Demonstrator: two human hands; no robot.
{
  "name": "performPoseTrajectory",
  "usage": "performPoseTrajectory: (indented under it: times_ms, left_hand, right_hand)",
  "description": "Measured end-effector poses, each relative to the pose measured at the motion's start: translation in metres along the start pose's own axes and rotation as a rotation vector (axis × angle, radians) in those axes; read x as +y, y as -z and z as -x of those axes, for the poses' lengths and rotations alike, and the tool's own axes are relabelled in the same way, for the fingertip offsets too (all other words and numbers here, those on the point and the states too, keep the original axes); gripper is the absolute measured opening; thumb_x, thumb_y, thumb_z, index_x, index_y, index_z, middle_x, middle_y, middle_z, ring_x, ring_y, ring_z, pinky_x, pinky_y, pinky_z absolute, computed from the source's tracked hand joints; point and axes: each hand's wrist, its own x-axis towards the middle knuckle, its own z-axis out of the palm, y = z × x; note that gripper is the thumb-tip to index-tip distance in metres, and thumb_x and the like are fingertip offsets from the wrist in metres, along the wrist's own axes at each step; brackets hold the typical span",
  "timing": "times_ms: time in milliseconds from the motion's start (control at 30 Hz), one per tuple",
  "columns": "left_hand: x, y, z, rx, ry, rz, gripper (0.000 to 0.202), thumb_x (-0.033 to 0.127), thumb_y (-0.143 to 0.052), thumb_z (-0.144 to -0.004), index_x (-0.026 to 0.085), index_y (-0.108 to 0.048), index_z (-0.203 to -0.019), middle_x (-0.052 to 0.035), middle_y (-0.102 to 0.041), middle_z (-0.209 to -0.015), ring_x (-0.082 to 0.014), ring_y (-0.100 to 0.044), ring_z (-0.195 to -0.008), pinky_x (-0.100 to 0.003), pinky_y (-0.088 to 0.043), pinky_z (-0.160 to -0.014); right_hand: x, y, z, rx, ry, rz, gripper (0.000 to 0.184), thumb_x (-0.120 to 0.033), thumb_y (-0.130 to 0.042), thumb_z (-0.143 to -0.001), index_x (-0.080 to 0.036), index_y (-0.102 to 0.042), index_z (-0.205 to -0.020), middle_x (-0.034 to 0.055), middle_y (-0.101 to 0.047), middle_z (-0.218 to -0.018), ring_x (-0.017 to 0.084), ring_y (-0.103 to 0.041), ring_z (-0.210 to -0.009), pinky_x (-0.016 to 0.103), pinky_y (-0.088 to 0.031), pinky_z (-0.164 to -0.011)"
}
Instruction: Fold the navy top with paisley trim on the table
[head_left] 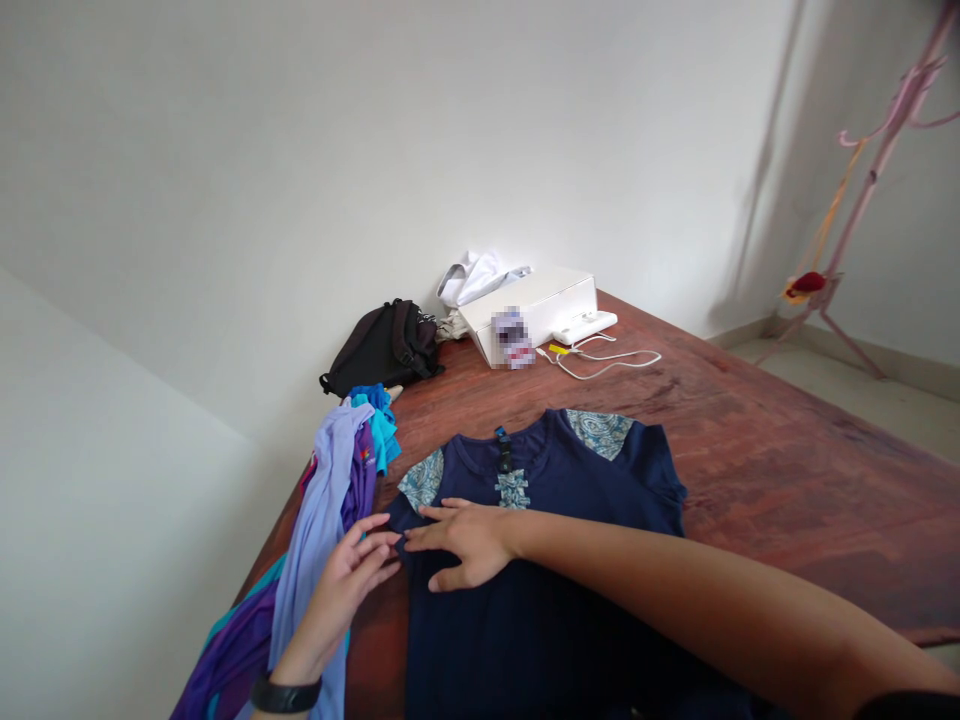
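Observation:
A navy short-sleeved shirt (525,620) lies spread out, neckline away from me, with patterned blue-grey patches on its shoulders and a ruffled trim below the collar. My right hand (469,545) rests flat on the shirt's left part, fingers apart, its forearm crossing over the fabric from the right. At the edge of the left sleeve (403,515) is my left hand (358,565), its fingers loosely bent and spread, the tips touching or very close to the sleeve. A dark band (285,694) circles my left wrist.
Piled clothes (322,520) in lilac, purple and turquoise run along the left edge of the wooden table (780,480). Toward the back are a black bag (382,345), a white box (532,300), a white device (585,328) and a cable (622,366). A pink stand (874,185) is at right.

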Motion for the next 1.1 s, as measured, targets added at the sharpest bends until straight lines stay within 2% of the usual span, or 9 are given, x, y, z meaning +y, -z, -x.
performPoseTrajectory:
  times_ms: [67,167,233,367,433,533,700,933,1100]
  left_hand:
    - [-0.005,0.005,-0.005,-0.060,-0.060,-0.078,0.059,0.045,-0.076,-0.077,0.022,-0.053,-0.125,-0.0089,-0.069,-0.109,-0.0224,-0.068,-0.096,-0.039,-0.058,-0.088]
    - [-0.011,0.009,-0.012,-0.144,-0.171,-0.276,0.047,0.038,-0.070,-0.080,0.020,-0.056,-0.121,-0.0091,-0.066,-0.108,-0.0205,-0.067,-0.095,-0.036,-0.056,-0.088]
    - [-0.013,0.010,-0.014,-0.151,-0.236,-0.410,0.042,0.031,-0.065,-0.081,0.019,-0.057,-0.120,-0.0068,-0.063,-0.104,-0.0177,-0.066,-0.090,-0.032,-0.055,-0.083]
    - [-0.014,0.007,-0.013,-0.128,-0.325,-0.578,0.056,0.025,-0.058,-0.082,0.022,-0.048,-0.137,-0.0029,-0.060,-0.098,-0.0129,-0.062,-0.073,-0.024,-0.051,-0.064]
    - [-0.013,0.007,-0.013,-0.117,-0.361,-0.648,0.058,0.024,-0.055,-0.084,0.022,-0.045,-0.141,-0.0018,-0.060,-0.096,-0.0117,-0.059,-0.067,-0.023,-0.049,-0.062]
    - [-0.012,0.006,-0.011,-0.100,-0.434,-0.752,0.049,0.023,-0.052,-0.089,0.024,-0.052,-0.137,-0.0025,-0.063,-0.095,-0.0137,-0.061,-0.072,-0.026,-0.052,-0.072]
    - [-0.008,0.004,-0.007,-0.040,-0.634,-0.838,0.028,0.021,-0.049,-0.092,0.023,-0.065,-0.115,-0.0077,-0.064,-0.104,-0.0227,-0.062,-0.105,-0.036,-0.049,-0.098]
    - [-0.006,0.003,-0.003,-0.073,-0.710,-0.839,0.023,0.019,-0.048,-0.095,0.022,-0.064,-0.110,-0.0074,-0.064,-0.105,-0.0204,-0.063,-0.101,-0.032,-0.050,-0.093]
    - [-0.008,0.008,-0.004,-0.098,-0.675,-0.854,0.021,0.020,-0.048,-0.094,0.022,-0.067,-0.105,-0.0077,-0.065,-0.105,-0.0210,-0.063,-0.103,-0.033,-0.050,-0.094]
  right_hand:
    - [-0.001,0.000,0.000,-0.009,-0.007,0.018,0.072,-0.053,-0.055,-0.092,-0.022,-0.037,-0.154,0.0099,-0.036,-0.160,0.033,-0.016,-0.153,0.061,-0.013,-0.121]
    - [-0.001,-0.001,0.001,-0.017,0.000,0.039,0.071,-0.052,-0.055,-0.092,-0.021,-0.038,-0.154,0.0104,-0.038,-0.159,0.034,-0.016,-0.153,0.062,-0.014,-0.121]
    - [-0.001,-0.002,0.002,-0.015,0.012,0.043,0.070,-0.051,-0.054,-0.092,-0.022,-0.038,-0.154,0.0091,-0.037,-0.160,0.034,-0.016,-0.153,0.063,-0.013,-0.121]
    - [0.000,-0.003,0.002,-0.012,0.027,0.052,0.069,-0.051,-0.055,-0.092,-0.024,-0.038,-0.154,0.0082,-0.037,-0.160,0.035,-0.017,-0.153,0.064,-0.013,-0.120]
    - [0.001,-0.004,0.002,-0.010,0.035,0.060,0.070,-0.050,-0.056,-0.092,-0.023,-0.039,-0.153,0.0096,-0.037,-0.159,0.036,-0.018,-0.152,0.065,-0.013,-0.120]
    - [0.001,-0.005,0.002,-0.006,0.043,0.070,0.071,-0.050,-0.057,-0.091,-0.021,-0.039,-0.153,0.0112,-0.038,-0.159,0.037,-0.019,-0.152,0.067,-0.014,-0.119]
    - [0.002,-0.005,0.001,0.001,0.029,0.064,0.074,-0.051,-0.059,-0.090,-0.023,-0.036,-0.154,0.0105,-0.037,-0.160,0.035,-0.020,-0.152,0.062,-0.015,-0.121]
    - [0.002,-0.006,0.001,0.009,0.016,0.078,0.076,-0.053,-0.060,-0.089,-0.020,-0.037,-0.154,0.0120,-0.035,-0.161,0.035,-0.021,-0.151,0.060,-0.016,-0.121]
    - [0.006,-0.009,0.000,0.022,0.031,0.071,0.080,-0.053,-0.060,-0.088,-0.019,-0.033,-0.156,0.0126,-0.034,-0.161,0.035,-0.020,-0.152,0.060,-0.016,-0.121]
